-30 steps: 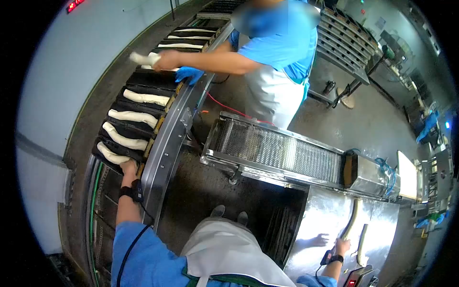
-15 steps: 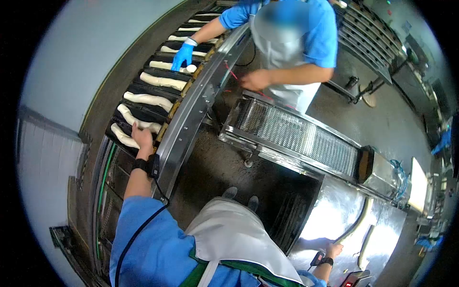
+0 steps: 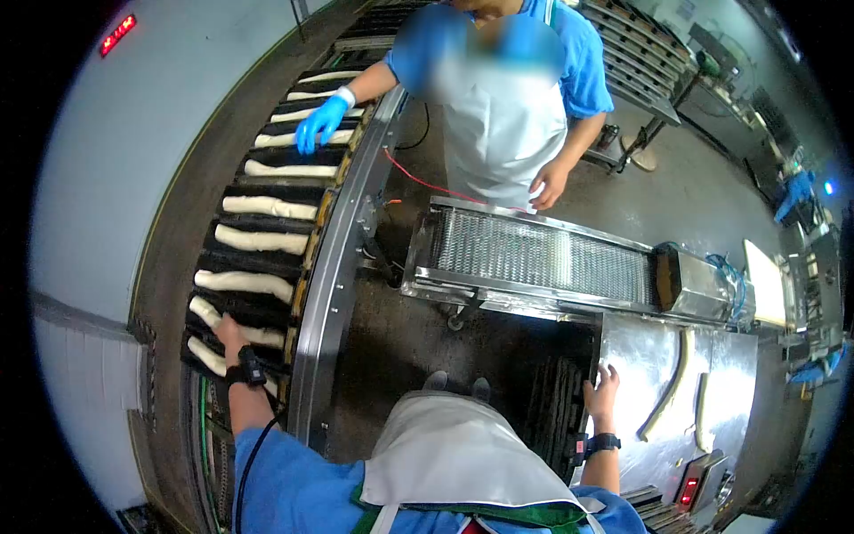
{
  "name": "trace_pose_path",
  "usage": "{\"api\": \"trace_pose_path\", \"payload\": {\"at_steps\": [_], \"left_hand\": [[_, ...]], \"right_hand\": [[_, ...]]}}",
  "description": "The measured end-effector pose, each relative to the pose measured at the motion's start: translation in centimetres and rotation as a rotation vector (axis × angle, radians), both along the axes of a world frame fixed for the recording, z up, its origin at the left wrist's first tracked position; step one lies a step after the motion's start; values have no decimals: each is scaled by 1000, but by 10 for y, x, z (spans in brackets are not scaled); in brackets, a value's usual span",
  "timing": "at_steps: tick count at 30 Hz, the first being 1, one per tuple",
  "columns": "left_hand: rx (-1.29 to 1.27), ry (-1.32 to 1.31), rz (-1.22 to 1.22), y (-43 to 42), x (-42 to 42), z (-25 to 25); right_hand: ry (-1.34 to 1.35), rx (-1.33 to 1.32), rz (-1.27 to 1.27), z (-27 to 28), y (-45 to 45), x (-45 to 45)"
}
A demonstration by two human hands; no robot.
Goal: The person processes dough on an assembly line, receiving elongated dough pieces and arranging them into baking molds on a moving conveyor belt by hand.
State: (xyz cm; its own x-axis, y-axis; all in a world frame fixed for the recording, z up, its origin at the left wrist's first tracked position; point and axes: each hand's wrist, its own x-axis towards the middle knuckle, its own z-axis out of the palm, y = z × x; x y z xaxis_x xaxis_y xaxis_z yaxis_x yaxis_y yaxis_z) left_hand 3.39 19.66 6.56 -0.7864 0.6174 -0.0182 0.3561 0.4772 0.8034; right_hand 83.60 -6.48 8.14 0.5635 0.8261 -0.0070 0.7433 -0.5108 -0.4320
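My left hand [image 3: 229, 334] is on a long dough strip [image 3: 205, 311] lying in a black tray near the close end of the row, its fingers closed about the strip's middle. A further dough strip [image 3: 206, 357] lies just nearer to me, and another dough strip [image 3: 245, 283] sits in the tray beyond. My right hand [image 3: 603, 392] is empty with fingers apart, at the left edge of the metal table [image 3: 623, 343]. On that table lie a long curved dough piece [image 3: 672, 387] and a shorter dough piece [image 3: 703, 414], both apart from my hand.
Across from me stands a co-worker, whose blue-gloved hand [image 3: 322, 125] is over a dough strip farther up the row. A mesh conveyor [image 3: 525, 249] runs between us to the right. The steel rail [image 3: 334, 294] borders the trays. A device with a red display [image 3: 698, 483] stands at the table's near edge.
My right hand has let go of the long dough piece and moved left to the table's edge. My left hand stays at the near dough strips. The view has shifted.
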Motion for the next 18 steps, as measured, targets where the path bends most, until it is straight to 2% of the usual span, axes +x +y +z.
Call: {"api": "trace_pose_path", "payload": {"at_steps": [6, 9, 10, 11, 13, 18], "left_hand": [[69, 10, 84, -49, -19, 3], [211, 34, 112, -41, 12, 40], [220, 47, 118, -39, 11, 31], [202, 83, 27, -39, 30, 52], [74, 98, -15, -25, -10, 11], [-88, 69, -31, 22, -65, 1]], "right_hand": [[97, -20, -47, 13, -12, -38], [146, -30, -107, 21, -15, -44], [144, -14, -101, 17, -19, -42], [143, -6, -99, 17, -22, -42], [119, 4, -83, 16, -22, -39], [140, 49, -111, 45, -4, -56]]}}
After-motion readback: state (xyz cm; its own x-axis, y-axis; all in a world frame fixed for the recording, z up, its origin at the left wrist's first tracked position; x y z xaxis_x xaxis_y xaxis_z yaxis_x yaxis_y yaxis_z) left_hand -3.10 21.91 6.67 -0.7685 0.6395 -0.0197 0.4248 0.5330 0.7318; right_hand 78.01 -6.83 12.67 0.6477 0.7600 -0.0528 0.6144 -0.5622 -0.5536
